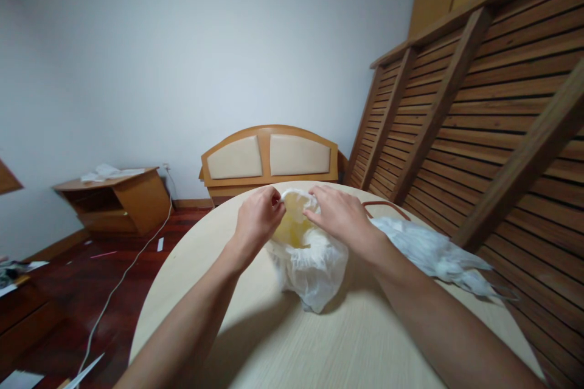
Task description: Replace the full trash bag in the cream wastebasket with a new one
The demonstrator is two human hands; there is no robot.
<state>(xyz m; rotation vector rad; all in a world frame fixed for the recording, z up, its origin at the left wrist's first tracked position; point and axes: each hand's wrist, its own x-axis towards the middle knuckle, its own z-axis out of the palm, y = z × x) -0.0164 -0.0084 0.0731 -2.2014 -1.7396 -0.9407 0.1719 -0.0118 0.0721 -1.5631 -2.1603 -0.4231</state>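
Note:
A yellowish container (292,225), seen mainly from inside, stands on the round pale table (255,340). A thin white plastic bag (314,276) lines it and hangs loosely over its near side. My left hand (260,213) is closed in a pinch on the bag's edge at the rim's left. At the right of the rim, my right hand (335,209) grips the bag's edge, thumb toward the opening and fingers over the far side. The container's outside is hidden by the bag.
A bundle of whitish plastic bags (433,255) lies at the table's right, beside a brown looped frame (385,203). A slatted wooden panel (456,115) leans close on the right. A cable (121,282) crosses the dark floor at left, near a low cabinet (141,203).

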